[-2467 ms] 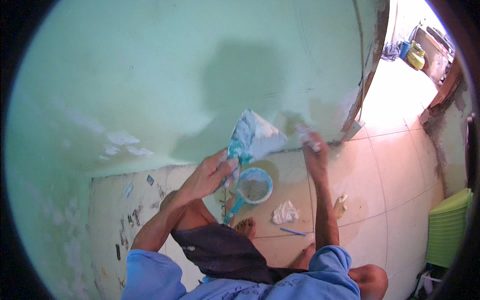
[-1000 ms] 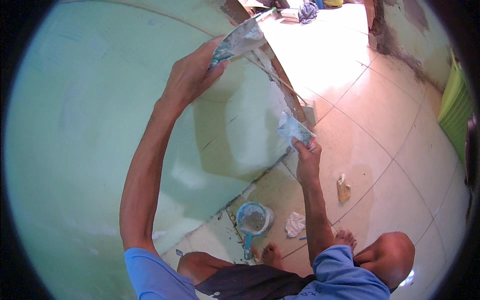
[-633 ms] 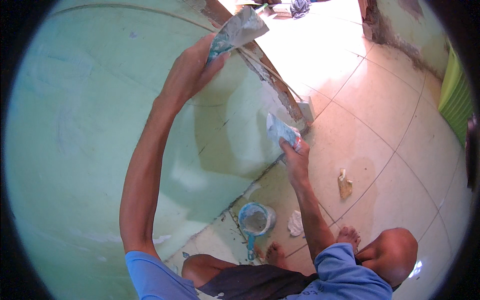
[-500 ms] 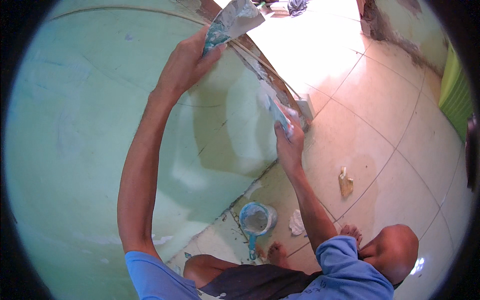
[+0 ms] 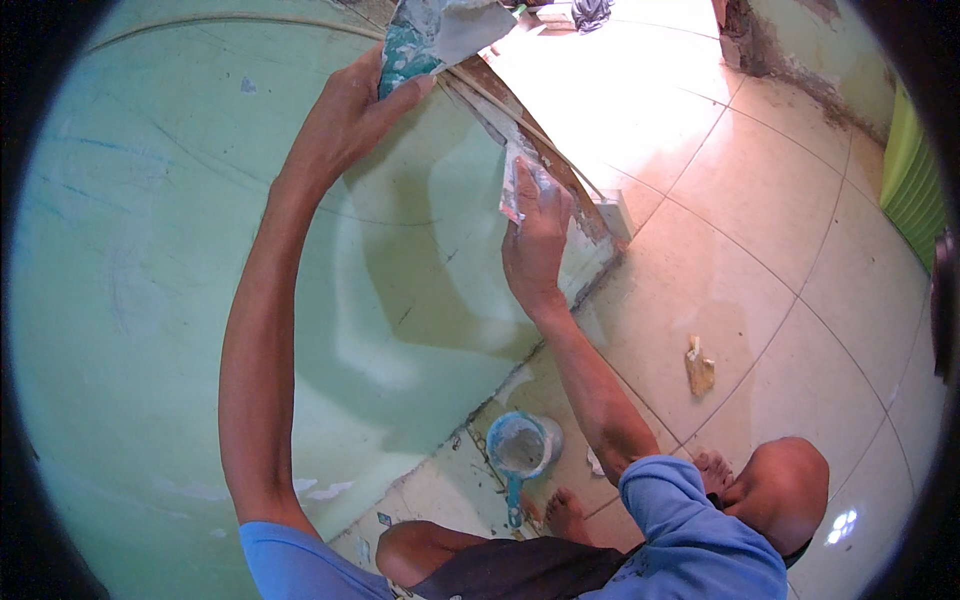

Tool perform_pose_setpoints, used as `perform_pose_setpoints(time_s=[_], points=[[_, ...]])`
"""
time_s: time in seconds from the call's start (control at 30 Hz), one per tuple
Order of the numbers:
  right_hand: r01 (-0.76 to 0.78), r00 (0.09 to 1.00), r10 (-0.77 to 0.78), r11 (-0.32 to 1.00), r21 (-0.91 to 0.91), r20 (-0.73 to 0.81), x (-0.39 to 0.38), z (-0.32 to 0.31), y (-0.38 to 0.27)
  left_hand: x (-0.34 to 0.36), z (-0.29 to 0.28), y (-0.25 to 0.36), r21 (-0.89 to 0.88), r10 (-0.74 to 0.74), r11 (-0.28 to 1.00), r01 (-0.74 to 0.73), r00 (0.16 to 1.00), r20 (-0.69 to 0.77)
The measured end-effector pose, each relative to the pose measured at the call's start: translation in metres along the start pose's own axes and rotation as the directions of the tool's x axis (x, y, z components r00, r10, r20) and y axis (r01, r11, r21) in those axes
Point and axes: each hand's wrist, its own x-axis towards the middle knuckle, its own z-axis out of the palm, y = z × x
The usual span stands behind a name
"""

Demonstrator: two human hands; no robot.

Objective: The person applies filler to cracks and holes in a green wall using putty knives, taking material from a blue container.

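While the left hand (image 5: 348, 112) is raised at the upper left of the frame, its fingers curl around the lower left edge of a bent, putty-smeared sheet (image 5: 455, 40), the thumb pressed along the near side. This sheet sits at the top edge, just left of the bright doorway. Near the centre, slightly above the middle, the right hand (image 5: 538, 240) is closed on a putty scraper (image 5: 511, 198), one finger stretched along it; the scraper seems to touch the pale green wall (image 5: 150, 340) beside the brown door frame (image 5: 492, 82), though the hand hides part of the contact.

At the lower centre, a blue-rimmed plastic dipper (image 5: 522, 445) holding grey paste rests on the tiled floor (image 5: 745, 260), its handle toward the bottom edge. Right of centre lies a small brownish scrap (image 5: 700, 372), and a lime-green ribbed plastic item (image 5: 908, 185) stands at the right edge.
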Motion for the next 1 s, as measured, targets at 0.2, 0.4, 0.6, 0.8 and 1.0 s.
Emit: perform_pose_setpoints(time_s=[0.2,0.4,0.6,0.8,1.0], points=[[0.014,0.995,-0.022,0.996,0.084,0.096,-0.026,0.006,-0.008,0.002,0.005,-0.009,0.030,0.084,0.996,-0.082,0.995,-0.060],[-0.014,0.999,0.008,0.991,0.136,0.038,-0.014,-0.002,-0.002,-0.002,0.003,-0.007,-0.002,0.022,1.000,-0.023,0.999,-0.046],[0.018,0.996,-0.022,0.999,0.050,0.082,-0.006,0.006,0.004,0.001,0.004,-0.004,-0.027,-0.009,1.000,0.009,1.000,-0.001],[-0.001,0.997,-0.009,0.992,0.125,0.079,-0.018,-0.006,0.005,-0.002,0.009,-0.010,-0.051,0.041,0.998,-0.045,0.997,-0.072],[0.001,1.000,-0.001,1.000,0.014,0.003,-0.005,0.024,0.006,0.003,0.007,-0.006,-0.072,0.006,0.997,-0.009,0.999,-0.040]])
